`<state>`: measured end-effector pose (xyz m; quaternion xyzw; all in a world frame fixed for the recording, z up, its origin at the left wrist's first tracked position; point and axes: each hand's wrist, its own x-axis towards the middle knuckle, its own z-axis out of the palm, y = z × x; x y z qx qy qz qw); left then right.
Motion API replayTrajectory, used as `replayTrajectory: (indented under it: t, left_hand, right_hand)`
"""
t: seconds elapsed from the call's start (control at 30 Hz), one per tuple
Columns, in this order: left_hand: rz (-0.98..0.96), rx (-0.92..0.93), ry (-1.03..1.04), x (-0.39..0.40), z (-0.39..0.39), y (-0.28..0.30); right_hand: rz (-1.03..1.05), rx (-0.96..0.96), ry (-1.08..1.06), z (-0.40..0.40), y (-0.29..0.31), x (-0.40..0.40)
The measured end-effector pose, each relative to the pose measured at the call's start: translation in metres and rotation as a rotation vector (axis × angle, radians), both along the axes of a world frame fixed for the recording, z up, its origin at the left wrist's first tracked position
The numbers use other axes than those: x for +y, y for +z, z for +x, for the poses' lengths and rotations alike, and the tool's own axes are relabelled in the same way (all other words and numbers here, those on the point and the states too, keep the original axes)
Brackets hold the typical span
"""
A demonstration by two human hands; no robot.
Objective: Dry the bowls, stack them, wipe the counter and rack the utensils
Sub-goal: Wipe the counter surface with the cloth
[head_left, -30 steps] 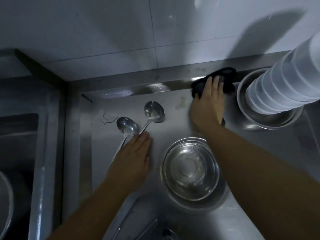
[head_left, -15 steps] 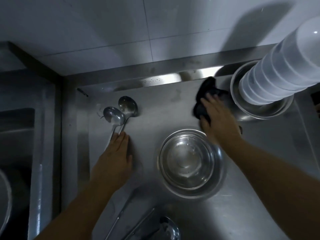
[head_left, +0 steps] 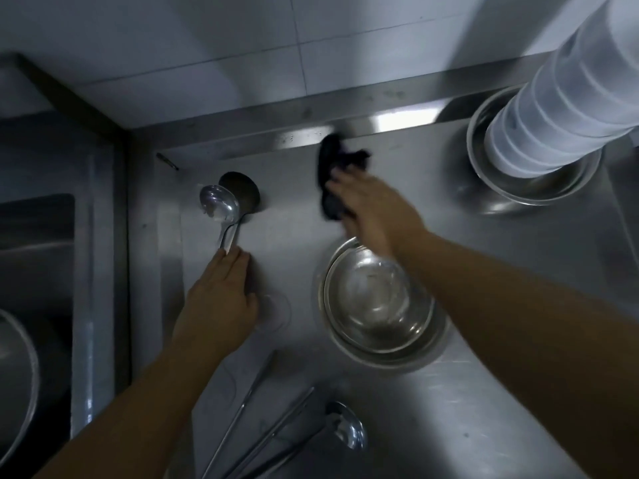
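My right hand (head_left: 375, 210) presses a dark cloth (head_left: 334, 178) onto the steel counter (head_left: 484, 271), near the back ledge. My left hand (head_left: 221, 299) lies flat with straight fingers on the handles of two metal ladles (head_left: 228, 202), whose bowls overlap at the counter's left. Between my arms sit stacked steel bowls (head_left: 378, 302). A tall, leaning stack of white bowls (head_left: 560, 108) stands inside a steel bowl (head_left: 539, 188) at the back right.
More long-handled utensils and a ladle (head_left: 345, 430) lie at the counter's near edge. A sink (head_left: 34, 271) is on the left with a round metal rim showing in it. A tiled wall (head_left: 242, 46) rises behind the back ledge.
My right hand has swept the cloth leftward along the counter from beside the white bowl stack. My left hand has pushed the two ladles left until their bowls overlap.
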<state>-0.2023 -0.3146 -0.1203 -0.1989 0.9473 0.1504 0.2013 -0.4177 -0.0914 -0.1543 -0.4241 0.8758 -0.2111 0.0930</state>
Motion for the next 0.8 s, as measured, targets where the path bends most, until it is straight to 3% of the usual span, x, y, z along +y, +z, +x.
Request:
replayTrajectory:
  t: [0.1, 0.23, 0.5, 0.57, 0.67, 0.73, 0.8]
  left_hand:
    - [-0.018, -0.018, -0.029, 0.002, -0.001, 0.002]
    - [-0.039, -0.035, -0.059, 0.004, -0.004, 0.009]
    - [0.046, 0.151, -0.120, 0.045, 0.017, 0.024]
    - [0.076, 0.187, -0.118, 0.067, 0.024, 0.027]
    - [0.148, 0.196, -0.077, 0.109, 0.032, 0.035]
    - [0.191, 0.222, -0.074, 0.138, 0.036, 0.040]
    - [0.228, 0.246, -0.083, 0.166, 0.039, 0.048]
  right_hand:
    - [0.009, 0.030, -0.271, -0.014, -0.001, 0.046]
    - [0.047, -0.004, -0.452, 0.010, -0.002, 0.104]
    - [0.066, -0.105, -0.679, 0.154, 0.001, 0.191]
    - [0.106, -0.145, -0.535, 0.202, 0.003, 0.196]
    - [0.169, -0.103, -0.005, 0.254, 0.007, 0.220]
    - [0.186, -0.087, 0.253, 0.252, 0.013, 0.240]
    - [0.171, -0.076, 0.349, 0.231, 0.016, 0.258]
